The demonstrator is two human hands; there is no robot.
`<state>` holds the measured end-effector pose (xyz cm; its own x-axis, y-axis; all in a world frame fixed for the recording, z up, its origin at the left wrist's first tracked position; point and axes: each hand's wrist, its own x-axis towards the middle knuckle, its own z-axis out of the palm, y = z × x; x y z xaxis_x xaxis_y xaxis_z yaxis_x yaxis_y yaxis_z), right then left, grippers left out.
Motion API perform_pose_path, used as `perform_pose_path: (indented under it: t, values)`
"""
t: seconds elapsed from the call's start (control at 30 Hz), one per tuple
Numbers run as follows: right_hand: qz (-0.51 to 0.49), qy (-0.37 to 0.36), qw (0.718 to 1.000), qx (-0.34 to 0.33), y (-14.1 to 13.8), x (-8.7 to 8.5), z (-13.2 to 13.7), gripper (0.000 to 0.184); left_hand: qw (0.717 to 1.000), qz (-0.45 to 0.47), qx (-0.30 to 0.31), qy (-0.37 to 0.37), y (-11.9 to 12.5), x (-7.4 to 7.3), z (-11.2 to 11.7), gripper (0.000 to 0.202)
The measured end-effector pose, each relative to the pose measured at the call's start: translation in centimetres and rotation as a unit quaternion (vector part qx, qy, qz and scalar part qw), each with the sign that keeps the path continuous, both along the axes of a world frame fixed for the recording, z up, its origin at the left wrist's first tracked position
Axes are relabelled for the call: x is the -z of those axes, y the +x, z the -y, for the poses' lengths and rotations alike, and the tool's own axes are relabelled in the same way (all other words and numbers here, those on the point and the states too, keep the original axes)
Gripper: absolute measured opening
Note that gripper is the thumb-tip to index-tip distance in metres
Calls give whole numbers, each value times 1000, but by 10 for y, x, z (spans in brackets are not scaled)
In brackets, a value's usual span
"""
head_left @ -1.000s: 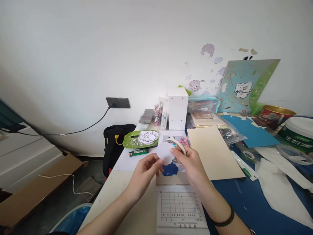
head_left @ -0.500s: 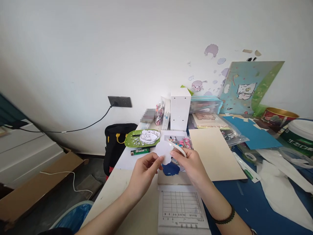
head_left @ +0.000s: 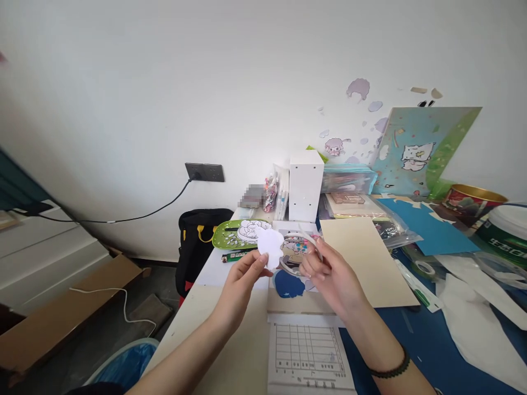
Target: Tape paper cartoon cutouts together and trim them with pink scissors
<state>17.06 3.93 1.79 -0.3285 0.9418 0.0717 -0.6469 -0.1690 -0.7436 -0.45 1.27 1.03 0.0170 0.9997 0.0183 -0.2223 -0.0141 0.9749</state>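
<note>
The left hand [head_left: 240,281] pinches a white paper cutout [head_left: 270,247] by its lower edge between thumb and fingers. The right hand [head_left: 335,271] has its fingers bent around the near side of a pale ring, seemingly a roll of tape [head_left: 290,269], just beside the cutout. Whether the two touch cannot be told.

The cutting of this piece looks done: its outline is rounded and the side facing the person is plain. Whether any tape sits on it is too unclear to say; it has not been set down or fixed to anything. Beyond the left hand, a green tray [head_left: 220,237] bears outlined drawings [head_left: 247,230], which also appear already cut to shape and are in neither hand.

Below the gap between the hands lies a dark blue patch [head_left: 288,283], and nearer the person a printed form [head_left: 308,351]. A cream board [head_left: 364,258] lies beyond the right hand, with white paper scraps [head_left: 471,312] farther to its right.
</note>
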Motion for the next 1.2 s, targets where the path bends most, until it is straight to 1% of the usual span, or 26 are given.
perform_pose_path:
  t: [0.07,0.17,0.27,0.4,0.47,0.57,0.63,0.73,0.8,0.87,0.93,1.0,1.07,1.17,1.2]
  values:
    - [-16,-13,1000,-15,-5,1,2,27,999,21,32,0,1,0,1,24]
    - [3,-6,1000,-5,-9,3,3,24,997,54,63,4,2,-2,2,22]
    - [38,4,999,24,-7,4,1,19,996,64,58,11,1,-3,2,22]
    - [91,-7,993,77,-2,5,-1,23,997,59,55,3,0,-4,1,23]
    - [101,0,990,102,-1,5,-1,20,997,55,54,-4,0,-5,1,22]
    - [98,31,985,137,0,1,0,13,997,44,59,-11,1,-5,2,24]
    - [100,63,982,145,2,-3,2,11,998,34,55,-11,1,-5,2,23]
    - [105,100,983,115,9,-9,7,13,999,31,19,-6,0,-4,1,19]
    - [120,116,984,69,13,-11,11,16,999,37,-7,-1,0,-4,0,18]
    - [161,121,979,7,15,-13,14,19,999,39,-19,-1,-1,-6,-1,20]
    - [216,113,968,-51,14,-13,16,20,999,28,-17,-8,-2,-7,-1,20]
    - [266,97,955,-89,10,-13,17,21,1000,13,-14,-9,-1,-9,-1,23]
    - [302,89,943,-108,6,-12,17,22,1000,-10,-23,5,-1,-10,1,24]
    - [332,81,933,-110,3,-9,17,23,997,-72,-23,33,1,-10,3,9]
    - [339,79,931,-109,2,-8,17,24,994,-97,-17,36,1,-10,4,9]
